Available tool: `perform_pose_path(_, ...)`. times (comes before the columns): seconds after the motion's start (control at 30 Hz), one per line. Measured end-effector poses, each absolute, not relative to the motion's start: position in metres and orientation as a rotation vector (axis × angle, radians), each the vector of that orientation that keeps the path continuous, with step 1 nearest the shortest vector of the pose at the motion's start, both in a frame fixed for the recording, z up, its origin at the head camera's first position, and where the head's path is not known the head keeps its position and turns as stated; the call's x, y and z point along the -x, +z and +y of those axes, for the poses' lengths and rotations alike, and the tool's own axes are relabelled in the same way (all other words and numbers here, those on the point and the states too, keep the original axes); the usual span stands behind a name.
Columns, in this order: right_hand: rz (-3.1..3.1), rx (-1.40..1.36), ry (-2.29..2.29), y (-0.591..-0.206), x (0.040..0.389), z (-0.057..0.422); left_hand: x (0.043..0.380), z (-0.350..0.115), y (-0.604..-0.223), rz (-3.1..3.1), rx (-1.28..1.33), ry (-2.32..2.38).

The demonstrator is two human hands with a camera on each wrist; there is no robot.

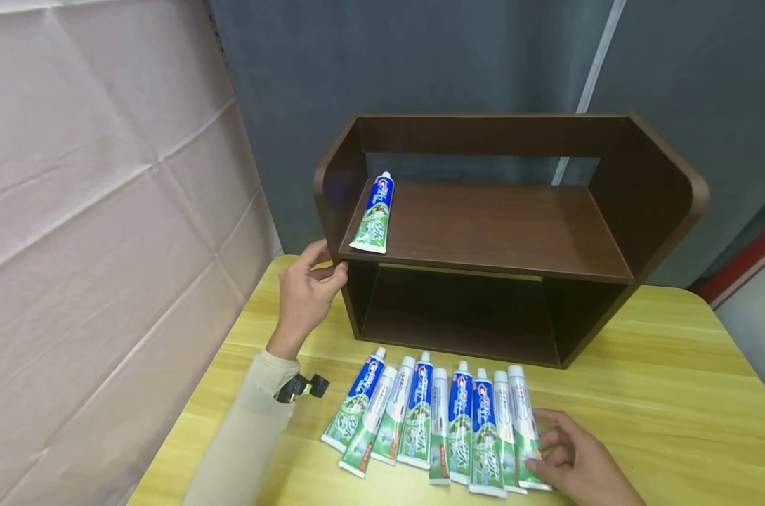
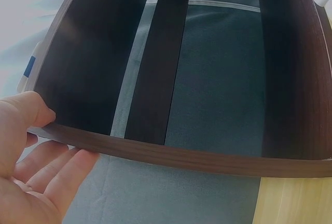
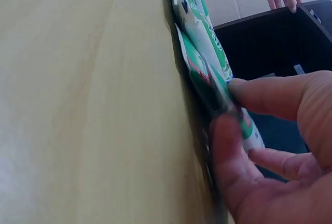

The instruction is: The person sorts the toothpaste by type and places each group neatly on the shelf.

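Note:
A dark brown two-tier shelf [image 1: 483,225] stands on the table. My left hand [image 1: 308,288] grips the edge of its left side panel; in the left wrist view that hand [image 2: 36,156] has its thumb on one face and its fingers on the other. One blue and green toothpaste tube [image 1: 376,214] lies at the left end of the upper tier. Before the shelf several tubes lie side by side, some blue and green, some white and green. My right hand [image 1: 568,453] pinches the lower part of the rightmost white and green toothpaste tube [image 1: 524,425], between thumb and finger.
The yellow wood-grain table [image 1: 679,393] extends to both sides of the shelf. A pale, creased cloth wall [image 1: 104,211] rises at the left, and a dark grey curtain [image 1: 433,63] hangs behind. At the far right is a red and white edge [image 1: 752,263].

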State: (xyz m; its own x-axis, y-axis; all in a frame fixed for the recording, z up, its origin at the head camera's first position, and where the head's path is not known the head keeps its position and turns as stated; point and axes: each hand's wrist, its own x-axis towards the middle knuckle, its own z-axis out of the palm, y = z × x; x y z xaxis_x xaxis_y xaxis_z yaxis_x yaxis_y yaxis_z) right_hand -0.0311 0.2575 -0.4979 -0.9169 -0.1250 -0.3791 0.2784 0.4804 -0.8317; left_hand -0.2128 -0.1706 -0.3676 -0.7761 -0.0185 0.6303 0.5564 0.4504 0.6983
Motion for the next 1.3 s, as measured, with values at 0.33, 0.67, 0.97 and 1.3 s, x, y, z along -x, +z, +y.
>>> perform_pose_path(0.33,2.173,0.004,-1.597,-0.500,0.031,0.263,0.212,-0.171,-0.366,-2.155,0.430,-1.315)
perform_pose_path(0.67,2.206,-0.120,-1.591,-0.500,0.029,0.257,0.209,-0.171,-0.366,-2.157,0.420,-1.307)
perform_pose_path(0.97,2.244,-0.017,-1.679,-0.495,0.028,0.245,0.208,-0.171,-0.366,-2.151,0.431,-1.307)
perform_pose_path(1.3,2.199,-0.018,-1.701,-0.486,0.032,0.225,0.207,-0.170,-0.364,-2.160,0.422,-1.312)
